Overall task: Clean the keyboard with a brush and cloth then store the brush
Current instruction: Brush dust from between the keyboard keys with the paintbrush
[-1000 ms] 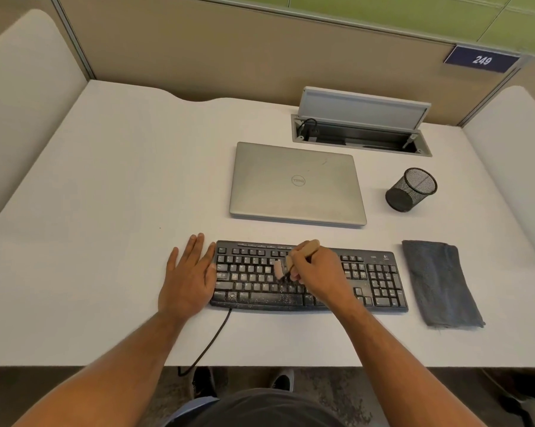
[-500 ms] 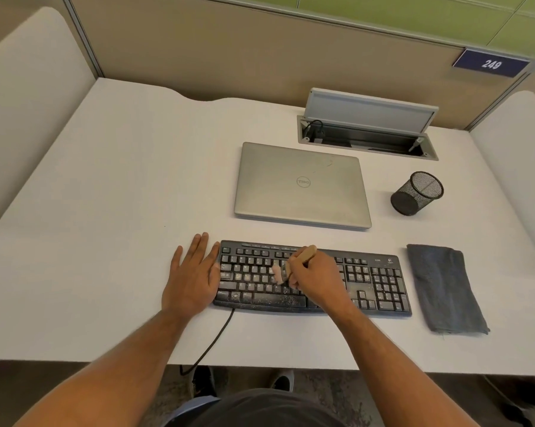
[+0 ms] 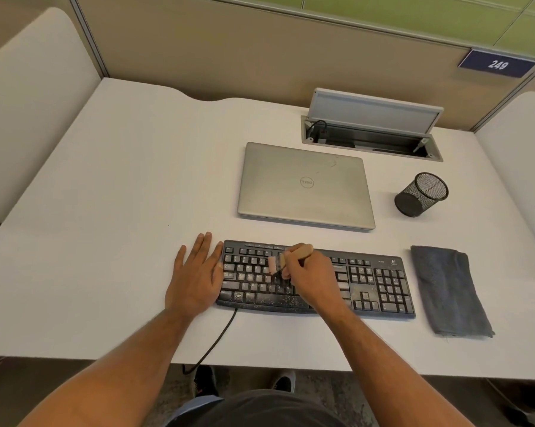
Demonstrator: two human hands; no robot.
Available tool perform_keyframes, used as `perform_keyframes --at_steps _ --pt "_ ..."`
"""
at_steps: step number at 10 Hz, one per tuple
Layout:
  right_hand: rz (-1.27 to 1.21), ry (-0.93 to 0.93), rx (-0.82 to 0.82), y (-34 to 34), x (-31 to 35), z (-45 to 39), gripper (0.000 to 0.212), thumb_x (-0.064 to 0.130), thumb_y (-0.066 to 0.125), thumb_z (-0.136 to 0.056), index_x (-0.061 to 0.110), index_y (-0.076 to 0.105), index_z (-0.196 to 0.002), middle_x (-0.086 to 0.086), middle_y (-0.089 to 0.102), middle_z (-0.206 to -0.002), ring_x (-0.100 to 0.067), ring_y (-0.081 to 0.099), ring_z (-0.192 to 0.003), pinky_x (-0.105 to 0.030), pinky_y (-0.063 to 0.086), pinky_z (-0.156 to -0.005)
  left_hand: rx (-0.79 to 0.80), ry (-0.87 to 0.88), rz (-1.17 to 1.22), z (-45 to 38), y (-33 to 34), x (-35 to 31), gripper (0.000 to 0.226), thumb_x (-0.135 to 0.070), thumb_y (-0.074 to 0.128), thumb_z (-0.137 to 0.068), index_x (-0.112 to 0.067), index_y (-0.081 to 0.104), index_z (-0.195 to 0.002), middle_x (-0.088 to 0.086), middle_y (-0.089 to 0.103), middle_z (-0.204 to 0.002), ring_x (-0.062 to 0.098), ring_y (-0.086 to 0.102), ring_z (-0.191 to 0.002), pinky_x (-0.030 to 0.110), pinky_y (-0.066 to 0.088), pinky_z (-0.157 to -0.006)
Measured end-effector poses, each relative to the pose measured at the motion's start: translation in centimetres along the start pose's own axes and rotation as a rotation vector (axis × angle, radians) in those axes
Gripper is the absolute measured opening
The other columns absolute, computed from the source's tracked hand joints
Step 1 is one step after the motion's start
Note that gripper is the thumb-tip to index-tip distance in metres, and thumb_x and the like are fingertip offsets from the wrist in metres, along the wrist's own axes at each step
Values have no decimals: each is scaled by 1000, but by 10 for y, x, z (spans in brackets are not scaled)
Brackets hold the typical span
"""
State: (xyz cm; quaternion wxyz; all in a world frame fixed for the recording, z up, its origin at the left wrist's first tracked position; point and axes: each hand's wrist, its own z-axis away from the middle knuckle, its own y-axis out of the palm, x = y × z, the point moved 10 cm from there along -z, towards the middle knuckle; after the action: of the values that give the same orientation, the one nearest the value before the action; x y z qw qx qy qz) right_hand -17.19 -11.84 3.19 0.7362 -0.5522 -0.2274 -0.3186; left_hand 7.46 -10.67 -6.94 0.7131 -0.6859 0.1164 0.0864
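Observation:
A black keyboard (image 3: 380, 283), dusted with pale crumbs along its front row, lies near the desk's front edge. My right hand (image 3: 312, 278) grips a small brush (image 3: 275, 264) with a wooden handle, its pale bristles touching the keys in the keyboard's middle. My left hand (image 3: 195, 275) rests flat with straight fingers on the desk, against the keyboard's left end. A folded grey cloth (image 3: 448, 291) lies just right of the keyboard. A black mesh cup (image 3: 421, 195) stands behind the cloth.
A closed silver laptop (image 3: 303, 186) lies behind the keyboard. An open cable hatch (image 3: 371, 140) sits at the back of the white desk (image 3: 112, 211). The keyboard's cable (image 3: 216, 340) runs over the front edge. Partition walls stand left, right and behind.
The brush has shifted slightly left and back across the keys in my right hand. My left hand has stayed at the keyboard's left end.

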Motion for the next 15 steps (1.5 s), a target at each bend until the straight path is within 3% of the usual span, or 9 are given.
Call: perform_keyframes --at_steps 2,3,4,5,8,9,10,11,15 --pt "47 10 72 6 -1 -4 36 29 53 -104 17 73 -77 0 74 -67 -19 74 -67 -45 64 -74 -14 2 -8 0 1 0 61 -42 13 -104 -25 24 -162 0 12 -170 14 2 -158 49 8 -127" --pt "-129 -1 40 8 5 -1 23 34 55 -106 29 71 -91 7 77 -75 -15 75 -73 -43 65 -74 -12 8 -19 0 2 0 60 -42 13 -105 -25 22 -162 0 12 -171 14 1 -158 49 9 -127" --pt "-80 2 56 17 5 3 26 32 51 -107 28 71 -90 3 76 -75 -16 75 -73 -43 64 -73 -16 8 -21 0 1 0 60 -42 14 -105 -25 23 -162 0 12 -170 14 2 -158 50 9 -127" --pt "-22 15 99 20 5 0 28 28 53 -105 17 73 -88 -2 75 -72 -21 75 -71 -46 64 -74 -29 10 -16 0 1 0 60 -42 15 -105 -24 26 -161 1 15 -170 16 5 -158 51 12 -127" --pt "2 26 90 20 4 -3 32 29 54 -104 13 74 -84 -4 75 -70 -25 75 -72 -49 64 -73 -29 10 -3 0 0 -1 61 -42 13 -105 -24 26 -161 1 15 -170 15 4 -158 50 11 -127" --pt "-145 -11 56 19 14 -2 22 32 56 -106 31 71 -91 8 77 -75 -13 75 -75 -42 65 -76 -28 9 -8 0 1 0 61 -42 13 -105 -25 26 -161 1 15 -170 15 4 -158 50 11 -127" --pt "-195 -9 51 27 14 2 19 30 56 -105 35 70 -93 8 77 -78 -12 75 -78 -43 64 -76 -43 11 2 0 -1 0 59 -40 18 -105 -23 32 -160 3 20 -169 16 10 -157 51 13 -126" --pt "-175 17 54 33 13 6 20 25 57 -103 28 70 -88 1 76 -73 -21 74 -74 -42 61 -67 -45 11 1 0 -1 0 59 -39 19 -105 -23 33 -160 3 21 -169 16 10 -157 50 13 -126" --pt "-47 -8 69 32 21 -2 29 28 55 -102 18 74 -82 -3 75 -71 -22 74 -71 -45 64 -71 -51 14 -3 1 -1 0 59 -40 18 -105 -24 32 -160 3 21 -169 16 10 -157 50 13 -126"
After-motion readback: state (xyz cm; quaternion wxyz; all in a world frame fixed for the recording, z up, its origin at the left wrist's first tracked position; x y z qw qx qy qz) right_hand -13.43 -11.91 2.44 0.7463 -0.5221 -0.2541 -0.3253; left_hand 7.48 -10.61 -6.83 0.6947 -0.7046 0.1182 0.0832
